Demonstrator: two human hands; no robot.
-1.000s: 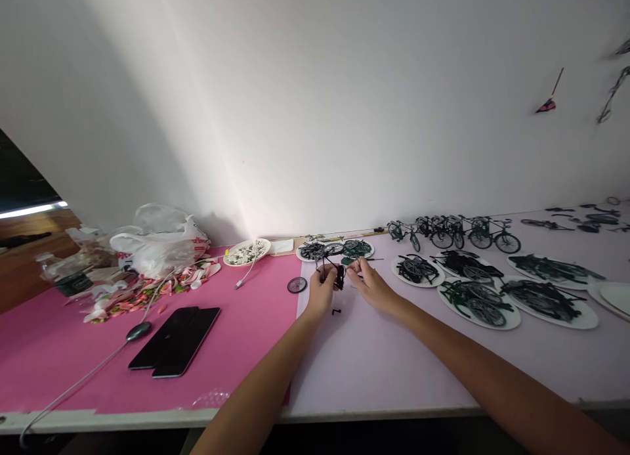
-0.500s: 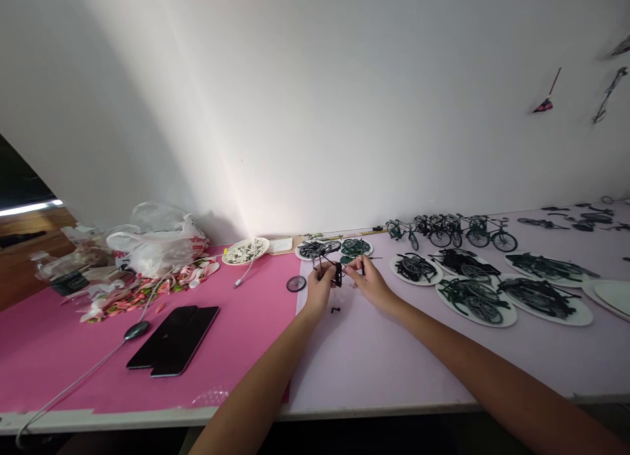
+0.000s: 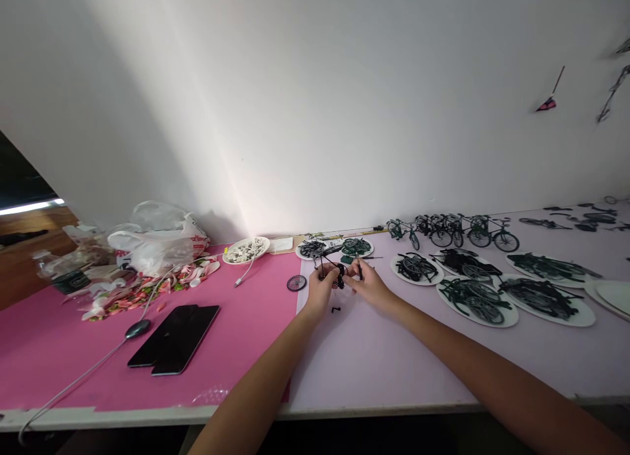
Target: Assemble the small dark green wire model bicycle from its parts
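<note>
The left hand [image 3: 319,294] has its fingers clamped on a thin-barred, black model bicycle frame [image 3: 340,276], held over the middle of the desk [image 3: 394,369]; the right hand [image 3: 371,287] has its fingers pinched around a slim, upright dark piece [image 3: 359,269] just beside it. Below them, nearer the desk's front edge, lies one small, bent black part [image 3: 335,309]; left of the hands lies one round, fine-spoked black wheel [image 3: 296,283]. Behind, towards the desk's back edge, two smooth white plates [image 3: 371,249] carry dark parts. Five more shallow white plates [image 3: 585,315], heaped with tangled, spindly black and dark green pieces, lie towards the right edge. Along the back edge stands a row of assembled dark model bicycles [image 3: 502,235], overlapping too much to count. On the desk's left half, covered in flat pink sheeting [image 3: 256,337], lie two glossy, flat black slabs [image 3: 172,340]; farther back is one crumpled, translucent white plastic bag [image 3: 157,248].
</note>
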